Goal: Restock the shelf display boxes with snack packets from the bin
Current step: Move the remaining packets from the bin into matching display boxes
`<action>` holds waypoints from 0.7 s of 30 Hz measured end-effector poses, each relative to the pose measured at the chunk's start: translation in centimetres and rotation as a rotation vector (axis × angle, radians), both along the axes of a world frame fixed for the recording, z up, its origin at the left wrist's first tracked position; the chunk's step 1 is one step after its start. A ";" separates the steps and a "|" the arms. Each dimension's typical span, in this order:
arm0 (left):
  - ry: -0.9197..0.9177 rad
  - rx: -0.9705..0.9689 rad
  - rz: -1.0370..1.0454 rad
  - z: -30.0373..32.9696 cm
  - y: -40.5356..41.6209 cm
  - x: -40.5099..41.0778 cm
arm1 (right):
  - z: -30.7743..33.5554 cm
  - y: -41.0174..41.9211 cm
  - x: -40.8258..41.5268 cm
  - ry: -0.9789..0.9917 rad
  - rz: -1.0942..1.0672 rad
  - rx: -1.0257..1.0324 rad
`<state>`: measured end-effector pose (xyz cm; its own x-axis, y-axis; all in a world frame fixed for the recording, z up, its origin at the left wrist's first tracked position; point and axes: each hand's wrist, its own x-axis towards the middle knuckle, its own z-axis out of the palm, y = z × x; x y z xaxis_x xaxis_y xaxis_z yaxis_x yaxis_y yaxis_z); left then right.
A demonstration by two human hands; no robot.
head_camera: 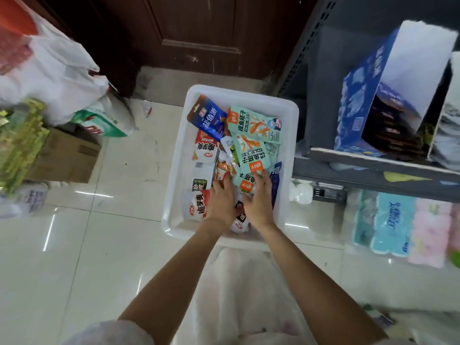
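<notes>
Snack packets [251, 155] lie jumbled every way in bin [171, 170]; both hands' grip unclear.

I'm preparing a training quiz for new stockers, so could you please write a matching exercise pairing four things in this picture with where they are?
Things:
1. white bin
2. blue display box
3. cardboard box
4. tissue packs

Places:
A. on the shelf, upper right
B. on the floor, under the shelf
C. on the floor in the middle, both hands in it
D. on the floor, at the left

Pairs: 1-C, 2-A, 3-D, 4-B
</notes>
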<state>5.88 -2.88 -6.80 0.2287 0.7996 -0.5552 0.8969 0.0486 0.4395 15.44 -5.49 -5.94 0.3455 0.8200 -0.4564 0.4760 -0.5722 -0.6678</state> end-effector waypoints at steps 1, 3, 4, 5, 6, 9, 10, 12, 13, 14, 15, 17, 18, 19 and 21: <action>-0.053 -0.037 0.033 -0.1 0.4 0.0 | -0.2 -0.3 0.1 0.009 -0.028 0.011; -0.198 -0.082 0.104 -0.2 0.9 -0.2 | -0.4 -0.9 0.1 0.010 -0.039 0.022; -0.255 -0.088 0.124 -0.1 0.9 -0.4 | -0.6 -1.1 0.1 0.001 -0.034 0.031; -0.287 -0.088 0.143 0.1 1.0 -0.7 | -0.6 -1.3 -0.1 -0.005 -0.033 0.039; -0.298 -0.090 0.171 0.1 1.0 -1.1 | -0.7 -1.4 -0.3 -0.006 -0.045 0.053; -0.337 -0.123 0.267 0.2 0.9 -2.1 | -0.4 -1.7 -0.9 -0.007 -0.093 0.072; -0.375 -0.141 0.294 0.4 1.0 -2.4 | -0.3 -1.8 -0.9 -0.020 -0.092 0.073; -0.465 -0.240 0.380 0.6 1.2 -3.0 | -0.2 -2.0 -1.0 -0.047 -0.063 0.059; -0.497 -0.301 0.427 0.7 1.3 -3.2 | 0.0 -2.0 -1.0 -0.046 -0.053 0.048; -0.509 -0.341 0.452 0.8 1.4 -3.3 | 0.1 -2.1 -1.0 -0.038 -0.045 0.040; -0.498 -0.351 0.452 0.9 1.4 -3.3 | 0.4 -2.1 -1.1 -0.023 -0.047 0.013; -0.420 -0.286 0.393 1.0 1.5 -2.9 | 0.9 -2.1 -1.3 0.000 -0.053 -0.042; -0.374 -0.233 0.362 1.1 1.5 -2.6 | 0.9 -2.1 -1.3 0.009 -0.059 -0.048; -0.341 -0.192 0.341 1.2 1.6 -2.4 | 1.1 -2.2 -1.3 0.022 -0.069 -0.056; -0.310 -0.153 0.311 1.5 1.9 -2.1 | 1.5 -2.3 -1.1 0.055 -0.089 -0.045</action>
<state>3.79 -0.93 -5.25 0.1644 0.7710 -0.6153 0.6570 0.3797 0.6513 14.33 -7.76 -4.40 0.3900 0.7654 -0.5120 0.3853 -0.6406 -0.6642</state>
